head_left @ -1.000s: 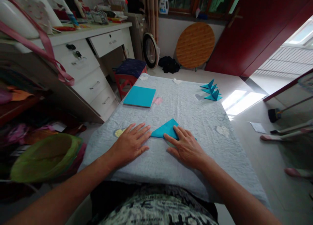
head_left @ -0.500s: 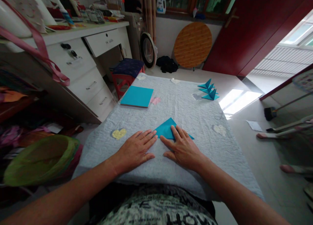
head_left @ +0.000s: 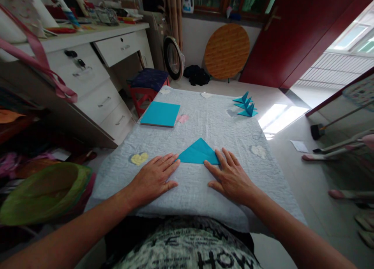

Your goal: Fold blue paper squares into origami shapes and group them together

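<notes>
A blue sheet of paper folded into a triangle (head_left: 197, 152) lies flat in front of me, its point facing away and its long edge toward me. My left hand (head_left: 156, 177) rests flat, fingertips on the triangle's left corner. My right hand (head_left: 232, 175) lies with fingers spread over the right corner, which it hides. Farther off on the left is a stack of square blue paper (head_left: 160, 114). Several folded blue paper figures (head_left: 247, 110) stand in a row at the far right.
A pale quilted cloth with heart patches (head_left: 204, 195) covers the table. Left of it are a white drawer desk (head_left: 93, 94) and a green-lined bin (head_left: 43, 191). Beyond the far edge stand a stool with a dark cushion (head_left: 150, 79) and a round wooden tabletop (head_left: 227, 51).
My right hand has slid rightward along the triangle to its right corner, uncovering the middle. My left hand stays at the left corner. The whole view has shifted slightly.
</notes>
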Action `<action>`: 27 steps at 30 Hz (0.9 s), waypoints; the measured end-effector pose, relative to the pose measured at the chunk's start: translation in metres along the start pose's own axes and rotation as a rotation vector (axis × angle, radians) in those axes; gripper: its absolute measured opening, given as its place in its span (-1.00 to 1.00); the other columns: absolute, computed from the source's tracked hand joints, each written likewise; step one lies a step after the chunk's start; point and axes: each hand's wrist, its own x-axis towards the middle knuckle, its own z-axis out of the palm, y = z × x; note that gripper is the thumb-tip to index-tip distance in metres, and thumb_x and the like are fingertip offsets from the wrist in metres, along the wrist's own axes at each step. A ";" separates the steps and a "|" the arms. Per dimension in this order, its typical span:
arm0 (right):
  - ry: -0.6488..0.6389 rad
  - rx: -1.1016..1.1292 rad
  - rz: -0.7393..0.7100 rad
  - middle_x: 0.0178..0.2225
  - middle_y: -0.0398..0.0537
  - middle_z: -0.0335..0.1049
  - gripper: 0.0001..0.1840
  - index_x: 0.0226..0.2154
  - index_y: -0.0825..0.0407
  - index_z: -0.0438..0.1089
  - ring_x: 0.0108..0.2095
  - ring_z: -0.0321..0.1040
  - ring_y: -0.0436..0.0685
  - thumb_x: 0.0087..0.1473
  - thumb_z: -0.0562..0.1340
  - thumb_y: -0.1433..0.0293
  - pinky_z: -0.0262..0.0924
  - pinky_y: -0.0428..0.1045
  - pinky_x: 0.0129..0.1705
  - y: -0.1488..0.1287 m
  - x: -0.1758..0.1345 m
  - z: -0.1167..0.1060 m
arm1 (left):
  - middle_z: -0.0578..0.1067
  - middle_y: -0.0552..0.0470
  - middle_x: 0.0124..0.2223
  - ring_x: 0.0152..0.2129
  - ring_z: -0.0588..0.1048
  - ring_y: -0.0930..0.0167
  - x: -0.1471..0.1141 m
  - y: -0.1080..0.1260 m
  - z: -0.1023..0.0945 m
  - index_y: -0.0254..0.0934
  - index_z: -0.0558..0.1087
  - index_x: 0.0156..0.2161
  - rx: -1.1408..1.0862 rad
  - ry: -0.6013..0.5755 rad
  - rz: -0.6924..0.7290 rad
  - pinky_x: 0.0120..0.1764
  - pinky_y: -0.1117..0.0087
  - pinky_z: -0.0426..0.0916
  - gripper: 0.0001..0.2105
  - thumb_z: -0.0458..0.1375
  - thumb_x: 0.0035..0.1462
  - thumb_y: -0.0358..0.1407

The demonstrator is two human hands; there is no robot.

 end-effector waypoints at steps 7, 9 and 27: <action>0.016 -0.039 0.076 0.41 0.11 -0.09 -0.33 0.28 -0.20 0.21 0.38 -0.23 0.60 0.17 0.25 0.03 -0.10 0.48 0.28 0.021 -0.030 0.004 | 0.33 -0.18 0.30 0.24 0.30 0.20 -0.008 -0.006 0.003 -0.30 0.33 0.25 -0.020 0.047 -0.001 0.21 0.15 0.21 -0.49 0.01 0.34 -0.04; 0.020 -0.045 0.102 0.41 0.08 -0.09 -0.33 0.28 -0.21 0.20 0.38 -0.23 0.59 0.17 0.24 0.01 -0.10 0.48 0.28 0.027 -0.039 0.006 | 0.35 -0.18 0.29 0.22 0.32 0.19 -0.010 -0.008 0.005 -0.29 0.33 0.25 -0.036 0.064 -0.015 0.20 0.14 0.24 -0.49 0.00 0.34 -0.03; 0.184 0.045 0.077 0.12 0.16 0.36 -0.64 0.07 0.05 0.42 0.10 0.23 0.33 0.29 0.10 0.33 0.13 0.26 0.16 0.002 -0.017 -0.016 | 0.41 -0.24 0.19 0.14 0.36 0.15 0.009 0.014 -0.010 -0.32 0.38 0.17 -0.006 0.178 -0.054 0.16 0.08 0.27 -0.60 0.01 0.34 -0.17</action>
